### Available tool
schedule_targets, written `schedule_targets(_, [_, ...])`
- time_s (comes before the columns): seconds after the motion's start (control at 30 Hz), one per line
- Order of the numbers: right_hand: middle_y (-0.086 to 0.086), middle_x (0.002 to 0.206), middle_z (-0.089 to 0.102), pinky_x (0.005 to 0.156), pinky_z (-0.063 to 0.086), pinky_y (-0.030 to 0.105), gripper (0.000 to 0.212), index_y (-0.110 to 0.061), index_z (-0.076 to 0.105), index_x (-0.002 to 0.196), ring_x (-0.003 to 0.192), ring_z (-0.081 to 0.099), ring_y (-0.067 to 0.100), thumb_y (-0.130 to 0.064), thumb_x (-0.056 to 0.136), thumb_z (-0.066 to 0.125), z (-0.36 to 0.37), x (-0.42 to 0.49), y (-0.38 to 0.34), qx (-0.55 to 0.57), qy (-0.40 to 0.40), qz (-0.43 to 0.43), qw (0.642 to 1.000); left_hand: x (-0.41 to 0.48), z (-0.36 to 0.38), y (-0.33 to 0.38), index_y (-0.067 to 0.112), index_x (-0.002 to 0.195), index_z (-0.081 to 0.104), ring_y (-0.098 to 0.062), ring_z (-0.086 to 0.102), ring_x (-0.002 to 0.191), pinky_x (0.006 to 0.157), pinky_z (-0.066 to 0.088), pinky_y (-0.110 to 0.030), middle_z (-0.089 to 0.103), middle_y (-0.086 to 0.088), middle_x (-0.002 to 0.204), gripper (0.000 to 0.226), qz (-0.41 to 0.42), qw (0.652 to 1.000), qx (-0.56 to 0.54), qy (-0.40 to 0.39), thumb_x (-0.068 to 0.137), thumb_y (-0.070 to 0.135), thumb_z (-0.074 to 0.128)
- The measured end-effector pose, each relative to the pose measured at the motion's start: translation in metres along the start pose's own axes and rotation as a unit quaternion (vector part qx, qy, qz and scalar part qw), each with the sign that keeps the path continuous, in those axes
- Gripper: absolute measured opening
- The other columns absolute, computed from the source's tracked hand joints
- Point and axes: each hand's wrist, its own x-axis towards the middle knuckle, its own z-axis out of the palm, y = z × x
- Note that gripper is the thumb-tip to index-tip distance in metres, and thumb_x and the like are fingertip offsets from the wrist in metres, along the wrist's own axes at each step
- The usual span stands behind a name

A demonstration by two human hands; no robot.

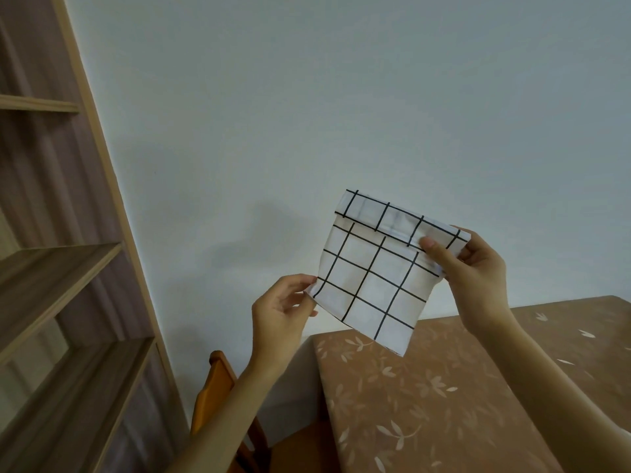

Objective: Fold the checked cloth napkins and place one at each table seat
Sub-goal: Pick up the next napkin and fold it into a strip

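**Above the surface's near corner, a checked napkin held up in two hands**

Over the corner of the brown leaf-patterned surface (444, 404), the white napkin (372, 278) with its black grid hangs in the air in front of a pale wall (307, 97), touching nothing below it. It is tilted, with its lower corner pointing down toward the surface. A narrow band along its top edge is folded forward over the front.

The left hand (280, 312) pinches the napkin's lower left corner, its fingers (293, 303) curled and clamped on the cloth with the thumb. The right hand (474, 268) grips the upper right edge, with the thumb (429, 243) pressed on the front of the folded band and the fingers closed behind it.

An orange wooden chair (218, 387) stands beside the surface's left edge. A wooden shelf unit (68, 268) rises at the far left.
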Motion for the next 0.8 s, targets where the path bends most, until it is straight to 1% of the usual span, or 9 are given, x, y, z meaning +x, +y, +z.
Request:
schedule_targets(0.1, [-0.004, 0.061, 0.043, 0.077, 0.049, 0.040, 0.019, -0.013, 0.070, 0.086, 0.069, 0.047, 0.022, -0.025, 0.079, 0.084, -0.004, 0.001, 0.001, 0.001, 0.012, 0.003, 1.000, -0.001, -0.001, -0.002, 0.016, 0.096, 0.075, -0.019, 0.074, 0.080, 0.066, 0.064, -0.035, 0.076, 0.002, 0.087, 0.025, 0.001, 0.999, -0.008, 0.031, 0.088, -0.006, 0.067])
schedule_targets(0.27, [0.010, 0.071, 0.032, 0.071, 0.042, 0.040, 0.060, 0.011, 0.049, 0.087, 0.070, 0.036, 0.026, -0.035, 0.076, 0.086, -0.003, 0.005, 0.003, -0.005, 0.048, -0.003, 0.999, -0.005, -0.001, -0.006, 0.008, 0.099, 0.073, -0.024, 0.076, 0.077, 0.066, 0.063, -0.037, 0.077, -0.005, 0.085, 0.013, -0.001, 0.999, 0.000, 0.045, 0.089, 0.000, 0.069])
schedule_targets(0.37, [0.003, 0.062, 0.033, 0.063, 0.042, 0.027, 0.049, 0.003, 0.048, 0.075, 0.060, 0.038, 0.017, -0.030, 0.081, 0.083, -0.001, 0.004, -0.003, -0.011, 0.044, 0.004, 0.999, -0.006, -0.004, -0.011, 0.009, 0.099, 0.071, -0.026, 0.075, 0.079, 0.064, 0.061, -0.034, 0.076, -0.007, 0.090, 0.021, -0.010, 1.000, -0.013, 0.009, 0.092, -0.007, 0.061])
schedule_targets(0.43, [0.005, 0.061, 0.038, 0.059, 0.046, 0.028, 0.042, -0.003, 0.050, 0.071, 0.058, 0.045, 0.015, -0.029, 0.081, 0.083, -0.001, 0.003, -0.006, -0.024, 0.010, 0.001, 1.000, -0.003, -0.006, -0.011, 0.012, 0.109, 0.068, -0.026, 0.074, 0.090, 0.070, 0.061, -0.033, 0.075, -0.007, 0.099, 0.022, -0.021, 0.999, -0.041, -0.009, 0.094, -0.003, 0.060])
schedule_targets(0.53, [0.019, 0.085, 0.071, 0.076, 0.061, 0.039, 0.023, -0.005, 0.070, 0.096, 0.082, 0.072, 0.028, -0.021, 0.083, 0.080, 0.000, -0.003, -0.012, -0.020, -0.074, 0.017, 0.997, 0.011, -0.009, 0.000, 0.021, 0.122, 0.060, -0.018, 0.068, 0.108, 0.086, 0.058, -0.031, 0.069, -0.003, 0.119, 0.035, -0.051, 0.996, -0.078, -0.011, 0.088, 0.033, 0.061])
schedule_targets(0.6, [0.010, 0.089, 0.078, 0.074, 0.062, 0.035, 0.018, -0.008, 0.073, 0.100, 0.086, 0.076, 0.025, -0.014, 0.084, 0.078, 0.001, -0.007, -0.016, -0.016, -0.114, 0.026, 0.993, 0.026, -0.013, 0.011, 0.027, 0.125, 0.058, -0.017, 0.068, 0.110, 0.091, 0.056, -0.033, 0.068, -0.003, 0.121, 0.052, -0.069, 0.993, -0.083, -0.047, 0.080, 0.053, 0.057])
schedule_targets(0.67, [0.005, 0.085, 0.078, 0.070, 0.060, 0.028, 0.015, -0.008, 0.073, 0.099, 0.083, 0.076, 0.021, -0.011, 0.084, 0.077, 0.003, -0.010, -0.019, -0.023, -0.148, 0.027, 0.988, 0.035, -0.016, 0.024, 0.026, 0.128, 0.059, -0.020, 0.071, 0.105, 0.090, 0.058, -0.037, 0.071, -0.006, 0.116, 0.060, -0.098, 0.981, -0.121, -0.115, 0.078, 0.058, 0.058])
schedule_targets(0.73, [0.003, 0.084, 0.078, 0.068, 0.058, 0.023, 0.017, -0.007, 0.072, 0.101, 0.082, 0.077, 0.019, -0.010, 0.084, 0.077, 0.004, -0.013, -0.019, -0.023, -0.172, 0.030, 0.984, 0.038, -0.014, 0.033, 0.021, 0.123, 0.065, -0.021, 0.072, 0.101, 0.087, 0.059, -0.035, 0.075, -0.007, 0.111, 0.052, -0.099, 0.974, -0.117, -0.167, 0.083, 0.054, 0.061])
schedule_targets(0.8, [0.002, 0.084, 0.078, 0.067, 0.057, 0.021, 0.018, -0.007, 0.072, 0.102, 0.081, 0.076, 0.017, -0.009, 0.084, 0.076, 0.005, -0.013, -0.018, -0.026, -0.172, 0.027, 0.984, 0.035, -0.011, 0.038, 0.017, 0.103, 0.071, -0.014, 0.073, 0.090, 0.076, 0.058, -0.028, 0.077, 0.000, 0.095, 0.021, -0.076, 0.980, -0.072, -0.171, 0.093, 0.035, 0.067])
